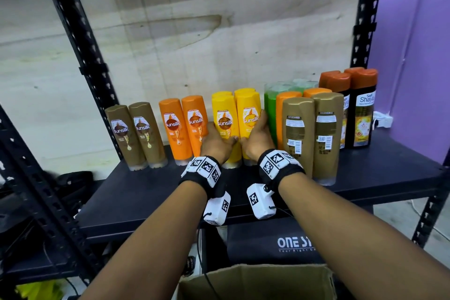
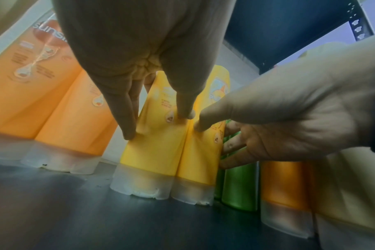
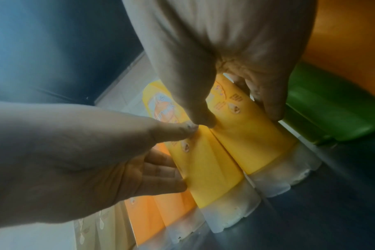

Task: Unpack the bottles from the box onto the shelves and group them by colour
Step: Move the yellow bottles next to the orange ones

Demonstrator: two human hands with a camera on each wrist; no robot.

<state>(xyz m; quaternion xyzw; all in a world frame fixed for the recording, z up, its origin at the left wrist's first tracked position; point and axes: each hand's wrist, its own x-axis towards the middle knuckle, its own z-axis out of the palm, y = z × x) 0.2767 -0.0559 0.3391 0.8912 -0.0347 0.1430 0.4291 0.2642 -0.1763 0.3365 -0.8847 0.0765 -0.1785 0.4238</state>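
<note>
Two yellow Sunsilk bottles stand side by side, cap down, at the middle of the dark shelf [image 1: 146, 192], with more yellow bottles behind them. My left hand [image 1: 216, 140] grips the left yellow bottle [image 1: 225, 124], fingers on its left side and thumb on its front. My right hand [image 1: 258, 139] grips the right yellow bottle [image 1: 250, 117] the same way from the right. In the left wrist view my left hand [image 2: 157, 125] holds the left yellow bottle [image 2: 152, 155]. In the right wrist view my right hand [image 3: 239, 118] holds the right yellow bottle [image 3: 253, 143]. The two thumbs almost touch.
Two brown bottles [image 1: 136, 134] and orange bottles [image 1: 185, 126] stand to the left. Green bottles [image 1: 270, 114], gold bottles [image 1: 311, 136] with orange ones behind, and black bottles [image 1: 358, 109] crowd the right. An open cardboard box [image 1: 255, 280] sits below the shelf's front edge.
</note>
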